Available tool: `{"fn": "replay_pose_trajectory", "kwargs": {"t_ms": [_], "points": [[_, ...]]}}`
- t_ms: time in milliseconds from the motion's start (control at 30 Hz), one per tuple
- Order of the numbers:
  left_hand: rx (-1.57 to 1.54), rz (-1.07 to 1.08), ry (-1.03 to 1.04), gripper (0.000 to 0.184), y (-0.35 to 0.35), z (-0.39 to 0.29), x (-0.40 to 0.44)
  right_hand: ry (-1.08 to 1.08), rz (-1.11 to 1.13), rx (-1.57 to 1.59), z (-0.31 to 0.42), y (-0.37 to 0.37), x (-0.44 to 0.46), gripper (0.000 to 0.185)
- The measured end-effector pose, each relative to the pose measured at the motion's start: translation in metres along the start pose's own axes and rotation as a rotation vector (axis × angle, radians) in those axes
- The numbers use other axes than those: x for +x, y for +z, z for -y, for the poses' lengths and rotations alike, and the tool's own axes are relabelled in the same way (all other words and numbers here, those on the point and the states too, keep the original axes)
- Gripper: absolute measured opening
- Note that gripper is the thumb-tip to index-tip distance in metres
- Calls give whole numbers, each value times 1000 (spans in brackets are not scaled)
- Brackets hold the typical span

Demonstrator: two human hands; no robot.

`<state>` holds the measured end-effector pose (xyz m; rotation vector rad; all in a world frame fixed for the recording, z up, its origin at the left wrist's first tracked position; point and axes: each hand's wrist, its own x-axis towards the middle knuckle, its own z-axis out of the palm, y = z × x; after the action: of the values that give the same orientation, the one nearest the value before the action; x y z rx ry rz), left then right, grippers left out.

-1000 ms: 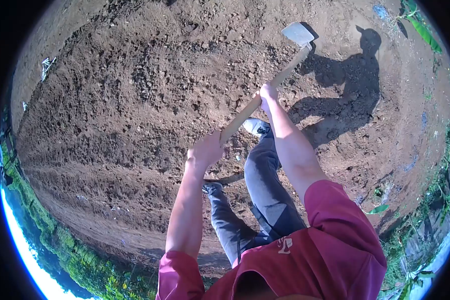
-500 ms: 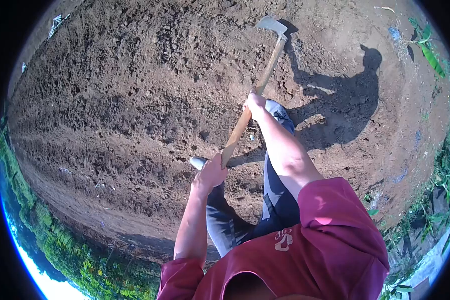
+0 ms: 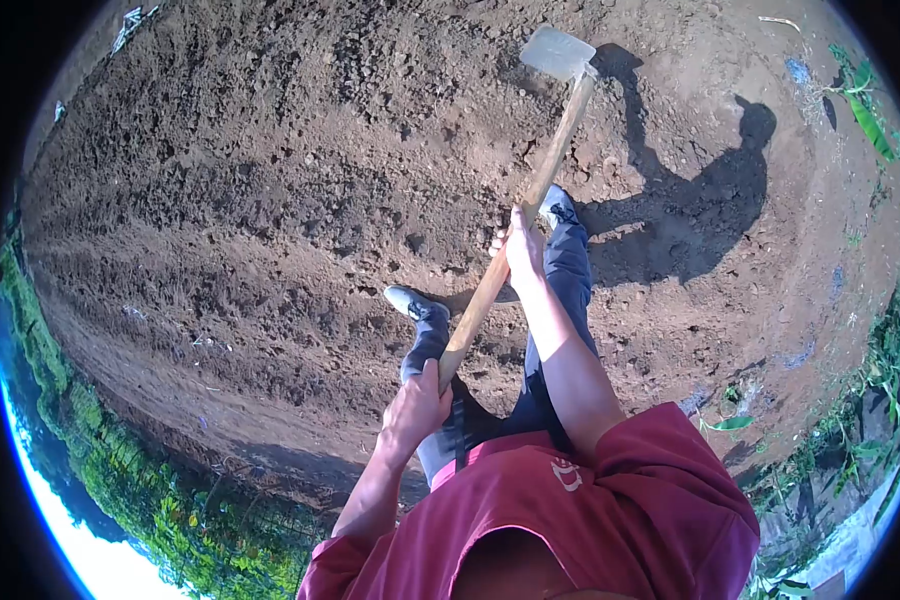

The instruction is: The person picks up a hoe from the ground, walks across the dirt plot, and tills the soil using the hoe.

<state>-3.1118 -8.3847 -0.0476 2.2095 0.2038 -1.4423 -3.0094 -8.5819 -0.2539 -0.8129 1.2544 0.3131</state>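
Note:
A hoe (image 3: 495,275) with a long wooden handle slants from my waist up to the top of the view. Its flat metal blade (image 3: 558,53) turns its broad face toward me and appears raised over the soil, with its shadow to the right. My left hand (image 3: 416,412) is wrapped round the butt end of the handle. Farther up, near the middle of the shaft, my right hand (image 3: 523,250) grips it, thumb along the wood. Both my shoes show beyond the handle, the right shoe (image 3: 558,205) close beside it.
Loose, cloddy brown soil (image 3: 220,200) spreads in rough ridges ahead and to the left. My shadow (image 3: 705,205) falls to the right. Green plants (image 3: 875,125) edge the right side, and thicker greenery (image 3: 140,480) lies at lower left.
The hoe's blade has tilted to show more of its face and looks nearer. Both my hands have shifted lower in view, toward my body, still on the handle.

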Motion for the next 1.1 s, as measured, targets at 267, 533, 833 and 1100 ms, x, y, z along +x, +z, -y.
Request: {"fn": "replay_pose_trajectory", "kwargs": {"t_ms": [267, 533, 833, 1100], "points": [[-19, 20, 205, 31, 16, -146, 137, -118, -83, 86, 192, -59, 111, 32], [270, 44, 208, 22, -28, -228, 280, -153, -238, -87, 241, -95, 288, 25], [237, 39, 52, 30, -24, -130, 243, 11, -332, -94, 141, -37, 254, 30], [10, -2, 84, 33, 14, -74, 165, 21, -194, -436, 77, -8, 197, 35]]}}
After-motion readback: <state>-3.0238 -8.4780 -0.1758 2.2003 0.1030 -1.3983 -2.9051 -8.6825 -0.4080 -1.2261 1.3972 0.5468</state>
